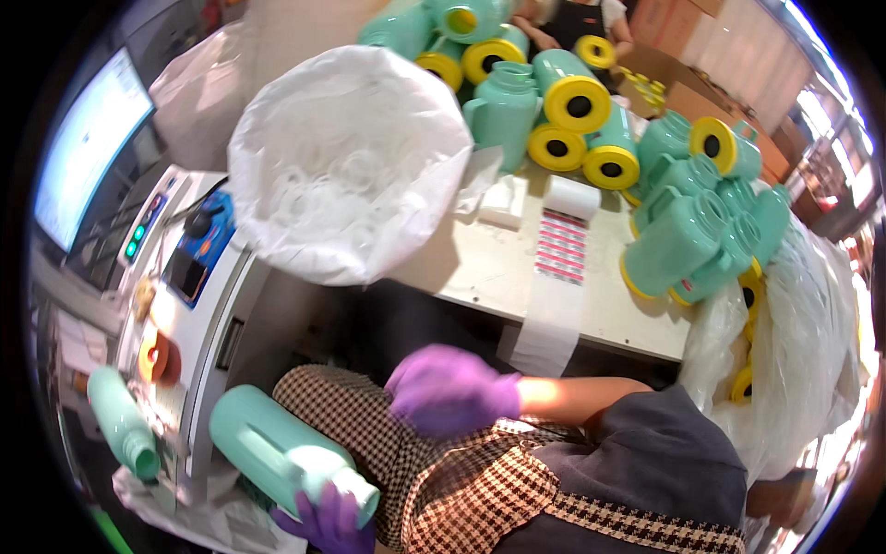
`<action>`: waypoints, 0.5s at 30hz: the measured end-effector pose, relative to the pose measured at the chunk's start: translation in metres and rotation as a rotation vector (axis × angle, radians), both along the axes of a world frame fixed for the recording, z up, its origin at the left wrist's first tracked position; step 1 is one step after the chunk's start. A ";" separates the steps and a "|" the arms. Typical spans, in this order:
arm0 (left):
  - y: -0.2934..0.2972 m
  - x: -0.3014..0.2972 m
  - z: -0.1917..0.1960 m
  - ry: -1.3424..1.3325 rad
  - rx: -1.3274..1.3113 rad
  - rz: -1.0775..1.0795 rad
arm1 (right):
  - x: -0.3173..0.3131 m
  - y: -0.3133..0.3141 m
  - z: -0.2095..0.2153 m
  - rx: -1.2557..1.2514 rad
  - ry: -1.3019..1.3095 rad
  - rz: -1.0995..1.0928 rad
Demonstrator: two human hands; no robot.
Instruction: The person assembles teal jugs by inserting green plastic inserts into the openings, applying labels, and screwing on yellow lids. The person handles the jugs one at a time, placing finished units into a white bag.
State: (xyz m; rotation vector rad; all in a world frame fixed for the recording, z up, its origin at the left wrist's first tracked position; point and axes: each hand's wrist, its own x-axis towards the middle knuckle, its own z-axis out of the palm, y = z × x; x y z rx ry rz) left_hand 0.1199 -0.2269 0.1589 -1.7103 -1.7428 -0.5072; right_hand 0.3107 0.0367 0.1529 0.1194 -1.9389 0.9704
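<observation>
Left hand (328,522) clasps mint bottle (281,457) near neck; rigid, smooth plastic, likely light, slippery. Right hand (448,388) loosely curled, holds nothing.

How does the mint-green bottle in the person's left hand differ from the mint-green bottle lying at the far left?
The mint-green plastic bottle held by the purple-gloved left hand is gripped at its neck end; the slimmer mint-green bottle at the far left lies untouched beside the machine. The held one looks wider and nearer the camera, over the checked lap; the other rests on a surface. Both are plain mint green, tilted with open necks pointing lower right.
</observation>
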 end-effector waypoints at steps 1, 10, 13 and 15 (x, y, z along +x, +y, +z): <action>-0.018 -0.002 -0.016 -0.003 -0.179 -0.102 | 0.038 0.025 0.014 0.120 -0.111 -0.322; 0.009 0.027 -0.050 2.284 -0.363 -0.321 | 0.215 0.132 -0.084 -0.061 -0.679 -1.240; -0.020 0.000 -0.105 1.322 -0.381 -0.163 | 0.197 0.137 -0.089 -0.137 -0.587 -1.278; -0.014 0.013 -0.096 0.681 -0.398 -0.266 | 0.199 0.131 -0.094 -0.091 -0.533 -1.189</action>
